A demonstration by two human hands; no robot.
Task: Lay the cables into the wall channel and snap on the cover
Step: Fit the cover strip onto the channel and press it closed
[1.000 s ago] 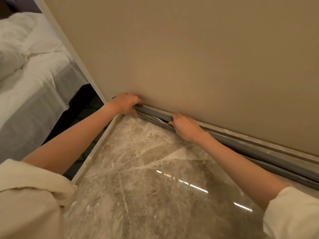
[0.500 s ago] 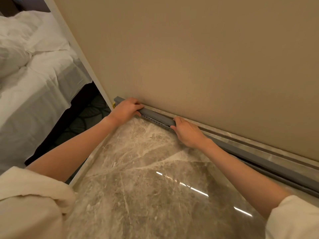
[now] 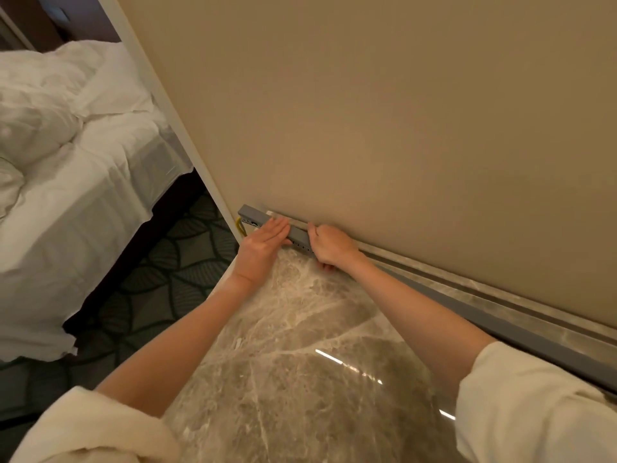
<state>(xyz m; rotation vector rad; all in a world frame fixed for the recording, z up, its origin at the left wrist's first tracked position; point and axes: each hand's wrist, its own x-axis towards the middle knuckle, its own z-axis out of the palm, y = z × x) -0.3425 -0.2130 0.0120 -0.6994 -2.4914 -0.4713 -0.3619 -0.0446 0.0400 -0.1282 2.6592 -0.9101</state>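
A long grey cable channel with its cover (image 3: 494, 324) runs along the foot of the beige wall, on the marble floor. Its left end (image 3: 253, 216) reaches the wall corner, where a bit of yellow cable (image 3: 239, 225) loops out. My left hand (image 3: 263, 245) lies flat with straight fingers against the cover near that end. Just to its right, my right hand (image 3: 332, 245) curls its fingers over the top of the cover, thumb below. A short perforated stretch of channel (image 3: 302, 242) shows between the hands. The cables inside are hidden.
A marble skirting strip (image 3: 500, 295) runs along the wall behind the channel. The glossy marble floor (image 3: 300, 362) ends at a raised edge on the left, beyond which lie dark patterned carpet (image 3: 160, 279) and a bed with white linen (image 3: 66, 195).
The gap along the cover's left part has closed. My left hand has gone from gripping the cover's end to lying flat on it, and my right hand has slid left, closer to it.
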